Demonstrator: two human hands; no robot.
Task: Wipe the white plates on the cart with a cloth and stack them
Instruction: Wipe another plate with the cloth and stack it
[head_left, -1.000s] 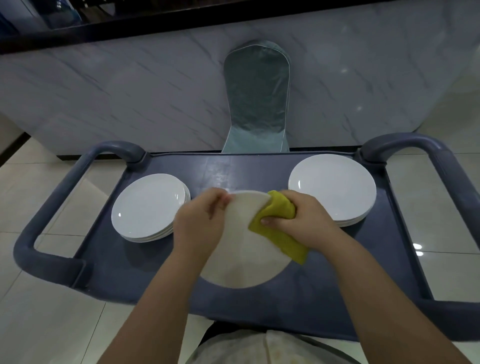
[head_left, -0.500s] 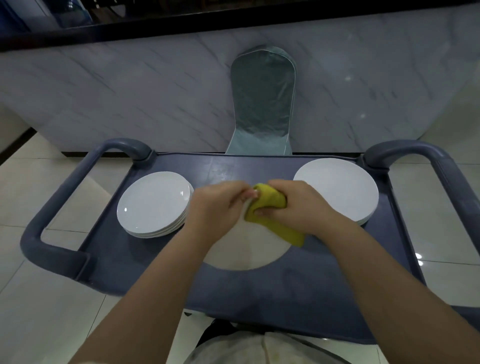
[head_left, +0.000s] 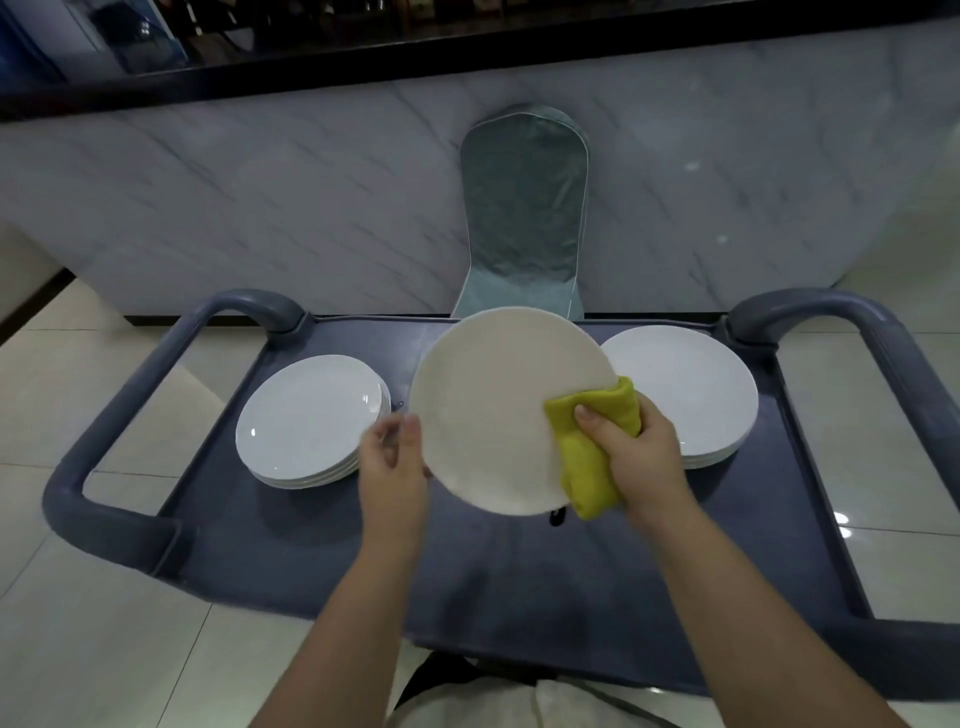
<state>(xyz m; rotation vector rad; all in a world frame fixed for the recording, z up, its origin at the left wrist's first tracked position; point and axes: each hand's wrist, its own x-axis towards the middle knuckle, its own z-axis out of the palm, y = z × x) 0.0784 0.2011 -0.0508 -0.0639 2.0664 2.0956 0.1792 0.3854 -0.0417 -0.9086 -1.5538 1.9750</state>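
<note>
The plate (head_left: 493, 410) has come up. A second ago it lay low and nearly flat over the cart (head_left: 519, 582), with both hands crowded at its far rim. Now it stands tilted, its broad matte face turned toward the person, and the hands have parted to opposite sides.

The right hand (head_left: 639, 452) is curled tight round the yellow cloth (head_left: 592, 452), thumb on top, pinching it over the plate's rim at about 4 o'clock. The left hand (head_left: 392, 462) sits at the rim near 8 o'clock, blurred with motion. Its fingers look loosely bent, and I cannot tell whether it grips the edge or only steadies it.

I'd judge the cloth is working its way round the edge while the plate is turned. That puts this plate well into its wipe but not yet ready to stack.

Two piles of white plates rest on the cart:
- The left stack (head_left: 306, 421) is at 9 o'clock from the held plate.
- The right stack (head_left: 691, 395) is at 3 o'clock, partly behind the right hand and cloth.

I cannot tell which pile is the wiped one.

A covered chair (head_left: 524, 218) stands beyond the cart at 12 o'clock, against a marble wall (head_left: 260, 208). Nothing blocks a set-down either way, though both piles lie close to the swinging rim.
</note>
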